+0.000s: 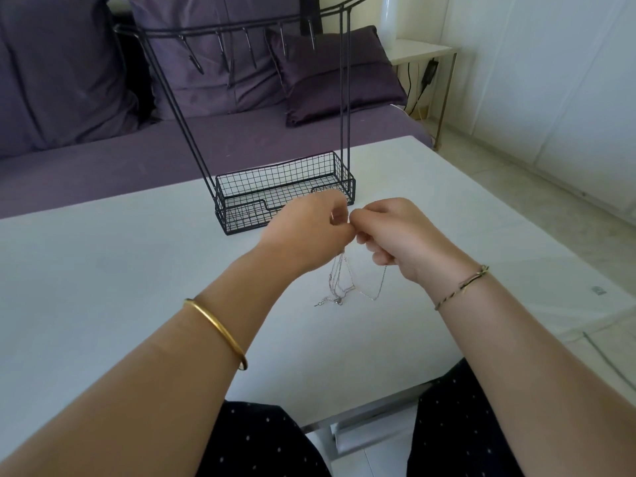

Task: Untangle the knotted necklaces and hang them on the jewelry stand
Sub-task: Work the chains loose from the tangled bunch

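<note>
My left hand (306, 232) and right hand (399, 235) meet fingertip to fingertip. Each pinches the top of the knotted necklaces (339, 285). The thin chains hang below the hands, and their clasp ends lie on the white surface (103, 270). Just beyond the hands stands the black wire jewelry stand (342, 98), with a mesh basket (275, 184) at its base and hooks (253, 53) along the top bar. A small printed mark (597, 290) near the surface's right edge is too small to read. A purple sofa (103, 149) lies farther back.
</note>
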`<action>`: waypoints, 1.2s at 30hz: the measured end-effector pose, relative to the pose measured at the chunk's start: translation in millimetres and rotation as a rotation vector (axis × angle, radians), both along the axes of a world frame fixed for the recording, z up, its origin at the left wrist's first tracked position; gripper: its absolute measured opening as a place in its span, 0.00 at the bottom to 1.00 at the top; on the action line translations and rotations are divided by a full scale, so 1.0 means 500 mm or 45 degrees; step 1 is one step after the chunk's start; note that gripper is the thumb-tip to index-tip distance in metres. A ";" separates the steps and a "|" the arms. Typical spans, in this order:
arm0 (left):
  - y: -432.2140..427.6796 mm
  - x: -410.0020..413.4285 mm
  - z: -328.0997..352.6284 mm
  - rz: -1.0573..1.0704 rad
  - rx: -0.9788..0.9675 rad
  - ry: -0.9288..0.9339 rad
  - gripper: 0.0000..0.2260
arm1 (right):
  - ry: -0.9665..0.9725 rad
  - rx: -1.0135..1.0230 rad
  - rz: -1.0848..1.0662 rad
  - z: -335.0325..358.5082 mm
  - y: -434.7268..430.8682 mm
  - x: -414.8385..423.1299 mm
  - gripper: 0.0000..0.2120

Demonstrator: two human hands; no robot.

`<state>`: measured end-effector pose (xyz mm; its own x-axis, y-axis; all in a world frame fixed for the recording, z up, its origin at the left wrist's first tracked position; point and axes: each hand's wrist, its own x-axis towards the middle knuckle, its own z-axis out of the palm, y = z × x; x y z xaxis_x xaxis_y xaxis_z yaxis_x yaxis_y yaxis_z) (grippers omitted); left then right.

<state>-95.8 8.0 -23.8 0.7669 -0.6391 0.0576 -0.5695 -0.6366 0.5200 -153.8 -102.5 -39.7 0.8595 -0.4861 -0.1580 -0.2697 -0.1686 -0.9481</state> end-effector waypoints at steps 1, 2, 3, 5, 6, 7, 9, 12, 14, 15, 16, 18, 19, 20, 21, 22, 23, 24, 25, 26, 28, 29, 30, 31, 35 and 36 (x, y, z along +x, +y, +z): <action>0.000 0.000 0.001 0.014 -0.090 0.112 0.02 | 0.018 0.080 0.003 0.002 -0.002 0.000 0.09; 0.001 0.000 0.003 0.035 -0.176 0.227 0.02 | 0.030 0.136 0.008 0.004 -0.004 0.001 0.10; 0.002 0.000 0.003 0.057 -0.241 0.324 0.02 | 0.039 0.164 0.014 0.005 -0.006 0.001 0.09; 0.002 0.000 0.002 0.087 -0.300 0.421 0.03 | 0.053 0.173 0.019 0.006 -0.007 0.002 0.09; 0.002 0.001 0.001 0.093 -0.306 0.428 0.04 | 0.060 0.171 0.017 0.005 -0.007 0.003 0.08; 0.003 0.003 0.000 0.098 -0.302 0.417 0.04 | 0.065 0.163 0.012 0.004 -0.008 0.004 0.08; 0.008 0.009 0.000 0.110 -0.280 0.358 0.05 | 0.073 0.117 -0.007 0.003 -0.012 0.002 0.08; 0.023 0.019 -0.002 0.102 -0.186 0.258 0.02 | 0.028 0.079 -0.024 0.002 -0.023 0.001 0.11; 0.028 0.021 -0.007 0.079 -0.096 0.223 0.02 | -0.002 0.051 -0.027 0.001 -0.026 0.002 0.11; 0.029 0.021 -0.010 0.081 -0.079 0.210 0.02 | -0.009 0.025 -0.026 0.000 -0.025 0.003 0.10; 0.029 0.022 -0.011 0.095 -0.087 0.199 0.02 | -0.010 0.003 -0.012 -0.002 -0.024 0.004 0.09; 0.029 0.024 -0.011 0.149 -0.130 0.174 0.02 | 0.014 -0.050 0.066 -0.006 -0.024 0.004 0.06; 0.029 0.026 -0.010 0.185 -0.146 0.158 0.03 | 0.049 -0.118 0.126 -0.007 -0.025 0.001 0.03; 0.031 0.029 -0.009 0.221 -0.155 0.139 0.04 | 0.086 -0.211 0.187 -0.009 -0.030 -0.003 0.01; 0.033 0.032 -0.009 0.251 -0.162 0.118 0.05 | 0.111 -0.308 0.235 -0.013 -0.035 -0.005 0.02; 0.036 0.035 -0.010 0.273 -0.167 0.105 0.06 | 0.110 -0.391 0.249 -0.017 -0.042 -0.006 0.03; 0.039 0.037 -0.011 0.293 -0.172 0.106 0.07 | 0.087 -0.460 0.220 -0.022 -0.048 -0.007 0.04; 0.042 0.039 -0.012 0.316 -0.175 0.119 0.08 | 0.049 -0.512 0.151 -0.028 -0.054 -0.006 0.04; 0.044 0.041 -0.012 0.343 -0.183 0.145 0.08 | -0.003 -0.510 0.056 -0.033 -0.059 -0.003 0.05; 0.046 0.042 -0.013 0.365 -0.195 0.182 0.08 | -0.065 -0.440 -0.049 -0.034 -0.063 -0.001 0.06; 0.048 0.042 -0.014 0.384 -0.225 0.253 0.09 | -0.179 -0.156 -0.197 -0.027 -0.063 0.004 0.10; 0.048 0.042 -0.014 0.380 -0.239 0.274 0.09 | -0.214 0.017 -0.218 -0.021 -0.061 0.005 0.12; 0.047 0.042 -0.014 0.374 -0.248 0.292 0.09 | -0.230 0.182 -0.205 -0.014 -0.056 0.004 0.14; 0.045 0.042 -0.015 0.369 -0.256 0.311 0.09 | -0.232 0.313 -0.178 -0.009 -0.052 0.003 0.16; 0.040 0.048 -0.019 0.371 -0.327 0.416 0.03 | -0.254 0.337 -0.212 -0.005 -0.044 0.005 0.18; 0.039 0.049 -0.020 0.372 -0.349 0.438 0.03 | -0.265 0.329 -0.229 -0.004 -0.044 0.006 0.19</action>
